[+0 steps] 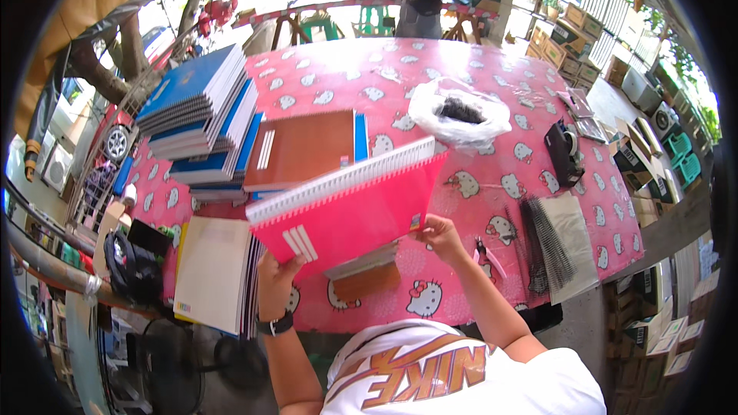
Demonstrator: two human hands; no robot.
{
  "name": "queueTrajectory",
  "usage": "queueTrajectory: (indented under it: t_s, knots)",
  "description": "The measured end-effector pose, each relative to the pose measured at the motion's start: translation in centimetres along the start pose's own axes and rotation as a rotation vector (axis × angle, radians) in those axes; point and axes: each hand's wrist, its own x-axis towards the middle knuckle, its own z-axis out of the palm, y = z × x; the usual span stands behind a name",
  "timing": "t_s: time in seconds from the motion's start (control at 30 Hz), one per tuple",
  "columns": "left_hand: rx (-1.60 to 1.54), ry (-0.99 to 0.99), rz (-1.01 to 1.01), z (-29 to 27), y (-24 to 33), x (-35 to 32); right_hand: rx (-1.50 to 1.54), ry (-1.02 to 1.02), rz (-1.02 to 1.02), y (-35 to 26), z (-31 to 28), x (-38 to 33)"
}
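Both hands, left hand [278,270] & right hand [438,232], grip pink spiral notebook [350,204] above desk [492,184]; clear bag [460,113] w/ dark bits nearby.

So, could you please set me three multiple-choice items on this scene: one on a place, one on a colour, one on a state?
1. Where does the clear bag lie?
A. under the table
B. on the table, beyond the held notebook
C. on the blue stack

2. What colour is the cover of the held notebook?
A. green
B. black
C. pink

3. How is that notebook held?
A. by both hands, above the table
B. by one hand only
C. by no hand, flat on the table

Key: 1 B, the bag sits on the patterned cloth; 2 C, its cover is bright pink; 3 A, the left hand grips the near corner and the right hand its edge.
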Motion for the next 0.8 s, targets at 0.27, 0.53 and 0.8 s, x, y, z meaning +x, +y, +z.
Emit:
queueTrajectory:
  t_s: [0.27, 0.53, 0.8]
  knots:
    - [-0.154, -0.003, -0.089, -0.2, -2.3, -1.0, -0.174, 0.065, 0.07, -2.2, -0.3, -1.7]
    - [-0.014, 0.15, -0.042, 0.6, -2.3, -1.1, -0.319, -0.021, 0.058, -0.3, 1.1, -1.7]
    - [-0.06, 0.136, -0.275, -3.6, -8.9, -4.4, -1.574, 0.593, 0.679, -8.7, -14.7, -6.8]
